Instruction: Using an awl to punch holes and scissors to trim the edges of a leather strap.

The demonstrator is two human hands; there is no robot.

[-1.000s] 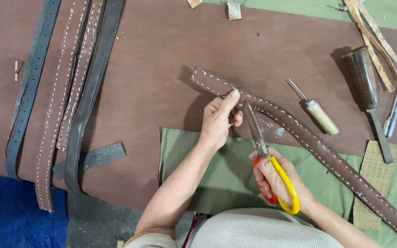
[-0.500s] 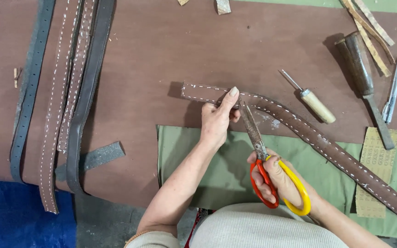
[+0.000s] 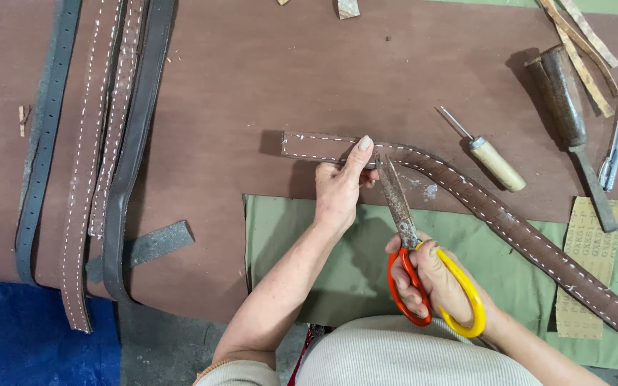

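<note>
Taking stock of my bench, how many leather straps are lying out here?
6: four long straps side by side at left, a short dark piece beside them, and one stitched strap under the left hand. More may lie off-frame.

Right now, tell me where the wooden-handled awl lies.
The wooden-handled awl lies on the brown board at right in the head view, between the stitched brown leather strap and the dark mallet.

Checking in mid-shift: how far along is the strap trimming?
Looks done: several stitched leather straps lie set aside at the left. In hand: the left hand pins the brown white-stitched leather strap while the right hand holds the rusty orange-and-yellow-handled scissors at its edge. Left: any cut; none shows yet.
</note>
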